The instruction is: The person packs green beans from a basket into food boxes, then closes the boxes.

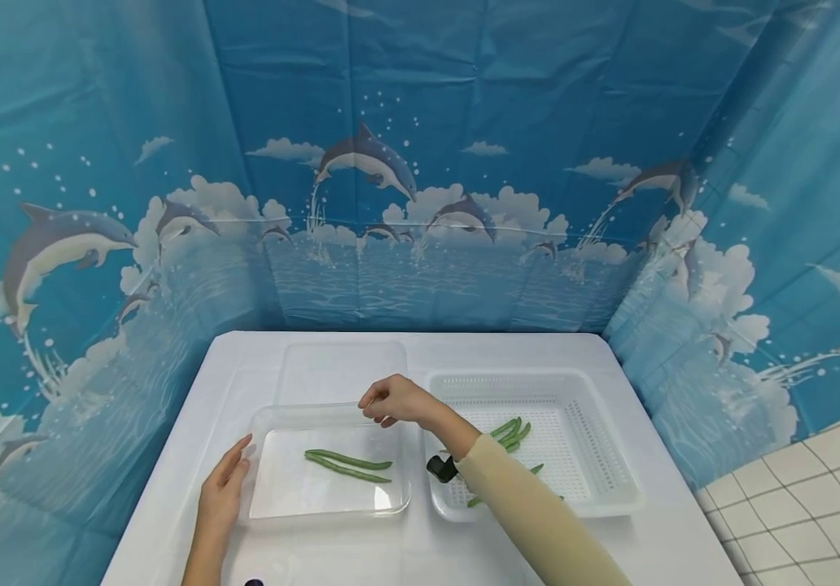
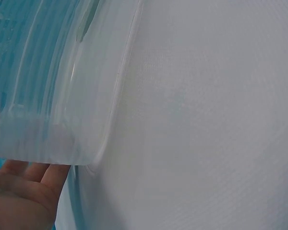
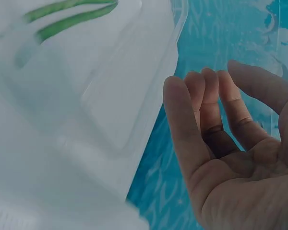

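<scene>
Two green beans lie side by side on the floor of a clear plastic container. At that container's left wall is my left hand, its fingers extended against the outside; in the left wrist view the fingers show under the container's edge. My right hand hovers over the far right corner of the container. Its fingers bend loosely, and the right wrist view shows a gap between thumb and fingertips with nothing held. More green beans sit in a white perforated basket, partly hidden by my right forearm.
The basket stands right beside the container on a white-covered table. A flat translucent lid lies behind the container. A small dark object shows at the near edge. Blue dolphin-printed curtains surround the table's back and sides.
</scene>
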Tool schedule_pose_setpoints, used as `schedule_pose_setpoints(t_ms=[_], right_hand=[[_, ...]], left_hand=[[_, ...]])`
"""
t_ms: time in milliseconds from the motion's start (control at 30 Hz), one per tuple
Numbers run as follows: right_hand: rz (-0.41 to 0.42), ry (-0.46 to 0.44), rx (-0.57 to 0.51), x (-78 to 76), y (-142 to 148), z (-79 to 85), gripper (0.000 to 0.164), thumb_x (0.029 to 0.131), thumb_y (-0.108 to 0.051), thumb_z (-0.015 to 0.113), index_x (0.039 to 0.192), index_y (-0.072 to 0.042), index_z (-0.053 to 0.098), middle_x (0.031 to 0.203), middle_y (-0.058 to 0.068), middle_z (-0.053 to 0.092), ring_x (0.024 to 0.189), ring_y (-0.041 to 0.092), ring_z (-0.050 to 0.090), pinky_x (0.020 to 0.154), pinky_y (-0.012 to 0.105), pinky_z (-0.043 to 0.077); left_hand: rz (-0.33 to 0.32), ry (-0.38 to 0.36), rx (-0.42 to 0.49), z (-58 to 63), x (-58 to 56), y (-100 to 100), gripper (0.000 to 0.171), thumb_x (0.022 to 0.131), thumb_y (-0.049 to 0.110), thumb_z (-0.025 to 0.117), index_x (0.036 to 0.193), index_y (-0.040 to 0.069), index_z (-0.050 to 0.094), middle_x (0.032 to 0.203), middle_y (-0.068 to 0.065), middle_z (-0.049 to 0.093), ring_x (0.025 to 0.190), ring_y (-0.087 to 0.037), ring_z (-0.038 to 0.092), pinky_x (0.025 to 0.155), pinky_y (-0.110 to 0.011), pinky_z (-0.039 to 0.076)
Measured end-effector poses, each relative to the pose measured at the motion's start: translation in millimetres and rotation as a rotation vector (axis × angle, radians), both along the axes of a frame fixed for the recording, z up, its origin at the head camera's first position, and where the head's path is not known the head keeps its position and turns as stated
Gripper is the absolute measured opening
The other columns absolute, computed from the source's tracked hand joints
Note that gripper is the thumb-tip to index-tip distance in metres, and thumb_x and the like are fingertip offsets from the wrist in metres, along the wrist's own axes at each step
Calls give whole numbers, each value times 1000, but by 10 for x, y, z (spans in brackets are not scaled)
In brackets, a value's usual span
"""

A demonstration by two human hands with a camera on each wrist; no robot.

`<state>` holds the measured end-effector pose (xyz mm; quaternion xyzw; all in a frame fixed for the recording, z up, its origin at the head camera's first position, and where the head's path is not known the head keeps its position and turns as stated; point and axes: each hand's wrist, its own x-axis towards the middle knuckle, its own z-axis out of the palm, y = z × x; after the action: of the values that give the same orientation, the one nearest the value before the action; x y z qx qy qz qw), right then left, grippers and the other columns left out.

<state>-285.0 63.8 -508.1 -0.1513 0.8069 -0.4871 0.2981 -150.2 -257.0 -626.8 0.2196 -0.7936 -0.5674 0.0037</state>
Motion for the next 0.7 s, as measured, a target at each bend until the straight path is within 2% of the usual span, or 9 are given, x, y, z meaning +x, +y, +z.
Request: schedule_pose_setpoints(t_ms=[200, 367, 567, 700], right_hand=[[-51, 34, 16, 40, 452, 7, 19, 101, -17, 71, 116, -7, 76, 102, 8, 74, 99, 35, 73, 87, 42, 67], [-98, 56, 29, 68, 802, 41, 23, 103, -18, 69, 120, -4, 75, 105, 13, 73, 100, 33, 72, 87, 41, 66], [-140, 80, 63, 46, 1208, 41, 27, 105, -17, 67, 125, 0, 72, 108, 14, 73, 94, 21, 71, 88, 41, 66], [-171, 75, 94, 28, 1429, -23, 23, 105, -16, 66, 122, -3, 73, 106, 14, 73, 97, 25, 72, 85, 37, 65]], left_hand=[[-3, -3, 3, 3, -8, 1, 51, 114, 40, 45, 164, 27, 42, 176, -11, 30, 164, -43, 24, 129, -71, 25], [-3, -2, -2, 11, 3, 3, 52, 114, 41, 44, 164, 28, 42, 176, -10, 30, 164, -43, 24, 128, -71, 25], [-3, 5, -6, 12, 5, 12, 53, 114, 44, 42, 164, 28, 41, 176, -10, 30, 164, -43, 24, 128, -72, 25], [2, 10, -4, 11, 20, 12, 52, 114, 43, 43, 163, 28, 42, 176, -9, 31, 164, -42, 24, 128, -72, 25]])
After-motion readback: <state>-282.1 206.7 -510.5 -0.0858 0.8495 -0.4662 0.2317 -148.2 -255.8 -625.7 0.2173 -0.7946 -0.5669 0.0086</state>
